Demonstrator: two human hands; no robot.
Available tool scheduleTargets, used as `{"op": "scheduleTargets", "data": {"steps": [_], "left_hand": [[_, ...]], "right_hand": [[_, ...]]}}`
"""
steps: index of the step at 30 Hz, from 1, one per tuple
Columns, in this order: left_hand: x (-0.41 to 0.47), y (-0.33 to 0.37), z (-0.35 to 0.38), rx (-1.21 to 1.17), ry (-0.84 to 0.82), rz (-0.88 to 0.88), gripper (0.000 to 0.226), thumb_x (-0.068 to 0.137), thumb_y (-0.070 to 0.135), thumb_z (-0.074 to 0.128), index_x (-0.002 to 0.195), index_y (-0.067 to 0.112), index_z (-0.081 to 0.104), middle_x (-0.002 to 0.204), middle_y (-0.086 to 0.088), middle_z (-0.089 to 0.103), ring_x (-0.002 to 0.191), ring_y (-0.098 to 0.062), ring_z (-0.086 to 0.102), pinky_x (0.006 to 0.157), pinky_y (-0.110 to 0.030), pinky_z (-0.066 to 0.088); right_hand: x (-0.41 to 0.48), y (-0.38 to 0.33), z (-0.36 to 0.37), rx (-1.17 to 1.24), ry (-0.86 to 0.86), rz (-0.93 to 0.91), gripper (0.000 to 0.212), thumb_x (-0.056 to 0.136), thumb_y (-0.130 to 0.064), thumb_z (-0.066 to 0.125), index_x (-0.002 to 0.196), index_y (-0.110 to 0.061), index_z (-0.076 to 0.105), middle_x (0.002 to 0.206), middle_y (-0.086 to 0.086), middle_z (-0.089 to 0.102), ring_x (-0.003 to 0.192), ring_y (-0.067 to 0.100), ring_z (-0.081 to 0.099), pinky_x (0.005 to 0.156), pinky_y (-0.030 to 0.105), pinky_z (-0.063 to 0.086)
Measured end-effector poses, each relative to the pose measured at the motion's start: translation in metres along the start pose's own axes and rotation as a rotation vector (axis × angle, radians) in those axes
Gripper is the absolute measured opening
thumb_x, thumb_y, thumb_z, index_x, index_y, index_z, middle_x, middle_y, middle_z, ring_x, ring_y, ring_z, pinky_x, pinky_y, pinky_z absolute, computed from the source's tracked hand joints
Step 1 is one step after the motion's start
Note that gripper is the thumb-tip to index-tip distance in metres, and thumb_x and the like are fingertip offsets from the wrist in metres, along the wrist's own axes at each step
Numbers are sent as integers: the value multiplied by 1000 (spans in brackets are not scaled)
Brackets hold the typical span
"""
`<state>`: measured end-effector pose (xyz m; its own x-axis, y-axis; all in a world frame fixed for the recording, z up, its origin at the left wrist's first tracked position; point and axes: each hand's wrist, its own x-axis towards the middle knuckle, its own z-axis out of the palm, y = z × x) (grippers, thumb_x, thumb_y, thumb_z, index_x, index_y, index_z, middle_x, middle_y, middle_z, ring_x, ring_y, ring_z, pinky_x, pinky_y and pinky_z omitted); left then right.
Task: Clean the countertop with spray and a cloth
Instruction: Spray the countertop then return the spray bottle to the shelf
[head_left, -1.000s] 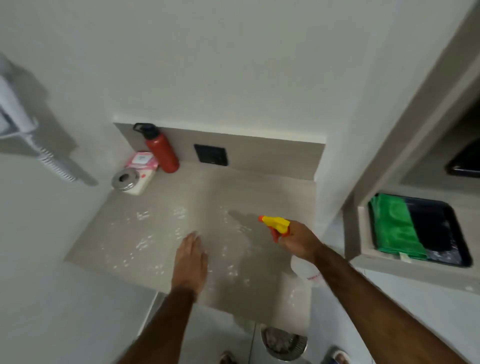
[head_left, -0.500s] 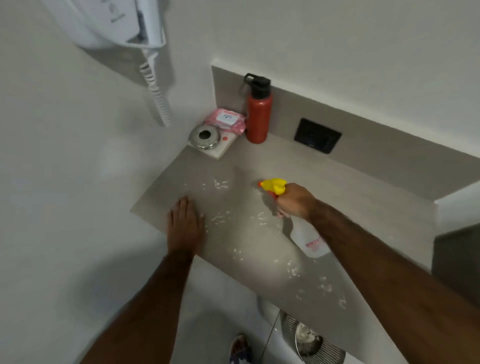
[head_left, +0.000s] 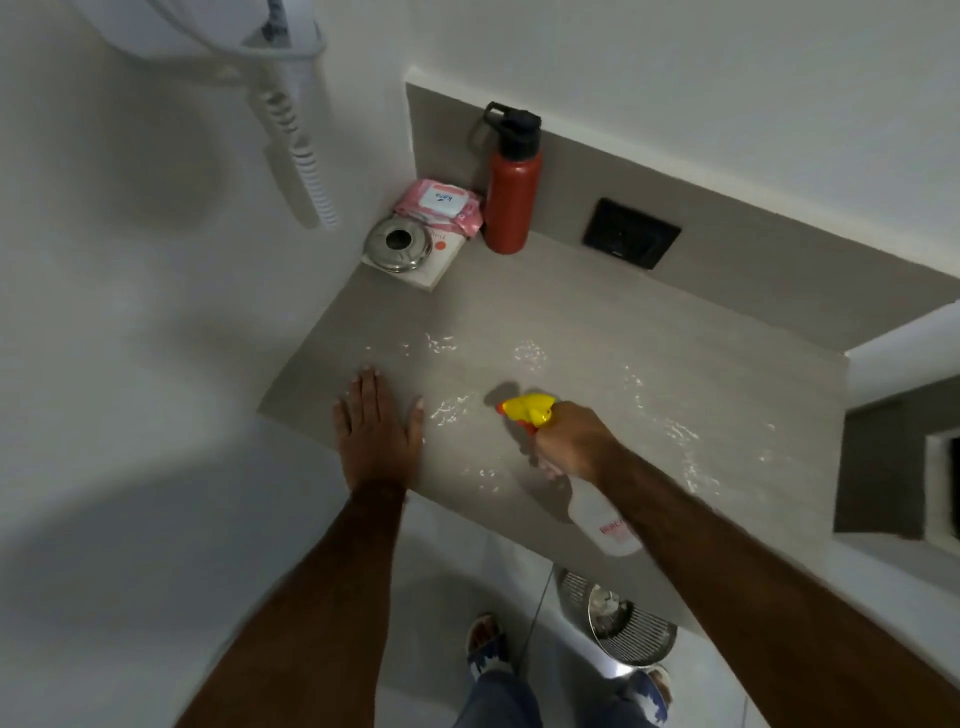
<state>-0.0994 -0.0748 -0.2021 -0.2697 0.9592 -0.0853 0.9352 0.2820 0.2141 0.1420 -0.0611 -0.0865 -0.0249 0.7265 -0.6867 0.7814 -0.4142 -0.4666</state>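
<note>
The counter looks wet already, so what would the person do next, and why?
Probably set the spray bottle down and fetch a cloth. Droplets already glisten across most of the countertop, the right hand grips the bottle, the left hand lies flat and empty, and no cloth is in view.

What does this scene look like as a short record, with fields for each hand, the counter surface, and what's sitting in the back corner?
left hand: left hand flat, palm down, on the counter's front edge, holding nothing
right hand: right hand gripping the spray bottle, yellow nozzle aimed across the counter
surface: countertop dotted with wet spray patches
back corner: red bottle, pink wipes pack, round metal dish
cloth: none in view
</note>
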Motion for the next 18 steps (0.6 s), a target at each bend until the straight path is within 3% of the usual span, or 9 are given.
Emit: {"op": "scheduleTargets", "data": {"steps": [3,5,7,9,14,18], "left_hand": [[-3,1,-1,13,19,12,75,103,57,25,156,5,28,165,-14,28,154,-31,24,124,-53,20],[-5,1,-3,-3,15,19,73,103,56,27,155,5,29,164,-16,30,153,-33,25,123,-55,21],[-5,2,-1,-1,33,32,72,103,55,27,155,5,30,163,-16,31,153,-34,26,123,-55,21],[-3,-1,1,-13,43,30,73,102,55,25,154,6,30,163,-17,31,152,-35,26,123,-56,20],[-1,-5,7,-21,45,38,77,99,58,21,155,6,28,164,-16,28,152,-35,23,122,-57,17],[-2,-5,6,-26,41,33,79,99,59,21,157,6,24,166,-16,24,154,-34,21,124,-56,15]], "right_hand": [[-26,33,2,-6,38,45,48,75,-46,60,118,-30,74,111,4,79,95,25,75,80,24,53],[-39,56,-3,2,58,50,41,86,-47,64,125,-36,71,122,-1,76,101,19,72,81,19,46],[-47,77,-17,17,138,51,39,97,-54,59,132,-39,67,137,-6,69,120,19,67,94,21,46],[-47,91,-39,-28,217,49,40,101,-48,56,139,-39,63,144,-8,65,131,19,62,108,25,46],[-36,114,-93,-112,380,192,47,95,-27,53,141,-31,62,142,7,66,128,32,62,106,35,50],[-52,133,-93,-125,326,270,42,101,-38,50,137,-25,66,140,11,66,126,35,62,107,39,51]]}}
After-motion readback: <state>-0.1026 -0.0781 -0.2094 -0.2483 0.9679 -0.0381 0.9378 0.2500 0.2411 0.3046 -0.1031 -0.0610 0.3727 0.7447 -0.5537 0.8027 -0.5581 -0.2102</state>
